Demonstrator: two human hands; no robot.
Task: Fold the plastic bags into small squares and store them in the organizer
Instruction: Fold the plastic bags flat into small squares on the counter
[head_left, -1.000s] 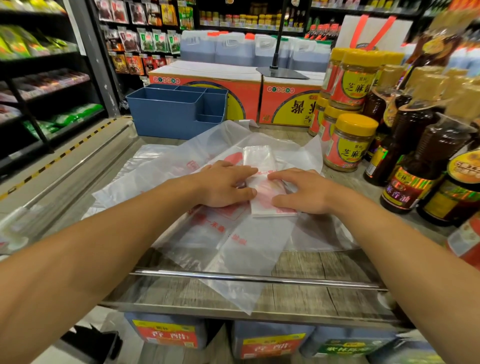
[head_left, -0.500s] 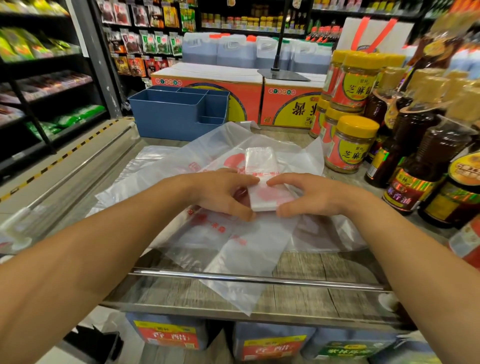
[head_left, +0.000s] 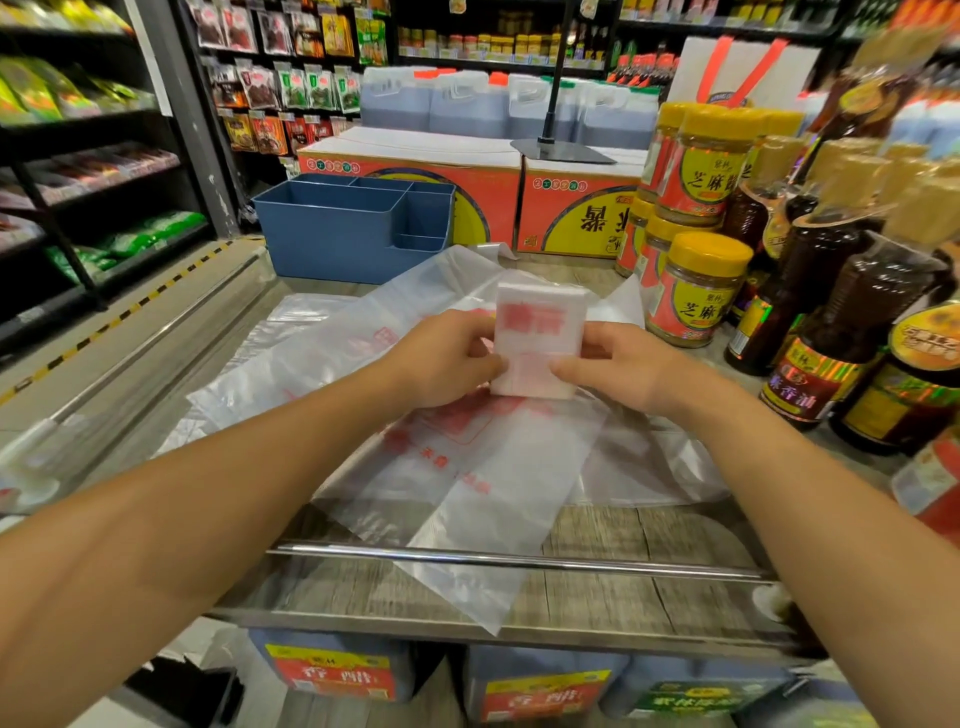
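A folded white plastic bag (head_left: 537, 338) with red print stands lifted off the shelf as a small thick rectangle. My left hand (head_left: 444, 358) pinches its left edge and my right hand (head_left: 613, 364) pinches its right edge. Beneath them lie loose clear plastic bags (head_left: 493, 467) with red print, spread flat over the wooden shelf (head_left: 623, 535). The blue organizer (head_left: 343, 228) with several compartments stands at the back left of the shelf, beyond my hands; what shows of its compartments holds nothing.
Yellow-lidded jars (head_left: 696, 286) and dark sauce bottles (head_left: 841, 322) crowd the right side. Orange cartons (head_left: 415, 176) stand behind the organizer. A metal rail (head_left: 519, 558) runs along the shelf's front edge. Store shelving (head_left: 93, 156) lines the aisle on the left.
The folded bag was lying flat under my pressing hands. It has been folded over again and lifted, now pinched on both sides between my fingers.
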